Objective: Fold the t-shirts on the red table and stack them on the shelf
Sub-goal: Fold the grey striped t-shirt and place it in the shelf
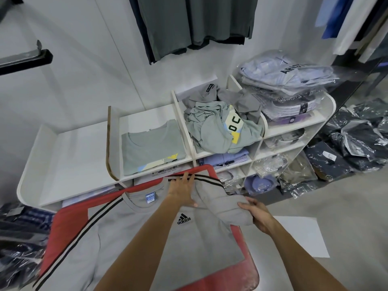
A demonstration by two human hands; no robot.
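A grey t-shirt (130,234) with black shoulder stripes and a black logo lies face up on the red table (71,219). My left hand (182,191) presses flat on the shirt's far shoulder, fingers straight. My right hand (257,215) grips the folded-over right sleeve and side (224,206) at the table's right edge. On the white shelf (79,156) behind the table, one folded pale-green t-shirt (151,148) lies in the middle compartment. A loose heap of pale-green and grey t-shirts (220,122) fills the compartment to its right.
Bagged shirts (287,80) are stacked on the shelf's right end and in its lower cubbies. Dark bagged garments (357,139) lie on the floor at right and at left. A white sheet (302,236) lies on the floor. Grey shirts (189,22) hang on the wall.
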